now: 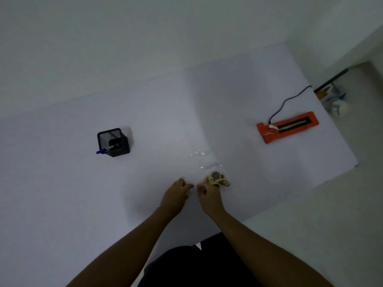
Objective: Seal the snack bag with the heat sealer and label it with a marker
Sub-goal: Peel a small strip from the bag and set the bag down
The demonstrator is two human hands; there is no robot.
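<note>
A clear snack bag (215, 177) with pale and brown snacks lies on the white table (62, 183) near its front edge. My right hand (207, 193) grips the bag's near end with curled fingers. My left hand (177, 192) is just left of it, fingers curled and pinching what looks like the bag's clear edge. An orange heat sealer (287, 126) with a black cord (288, 101) lies at the far right of the table. A blue-capped marker (104, 150) leans out of a black mesh pen holder (113, 142) at the left.
The table's right edge falls off just past the heat sealer. Beyond that edge, on the floor, stands a cluttered item in blue and white (336, 102). A white wall runs behind the table.
</note>
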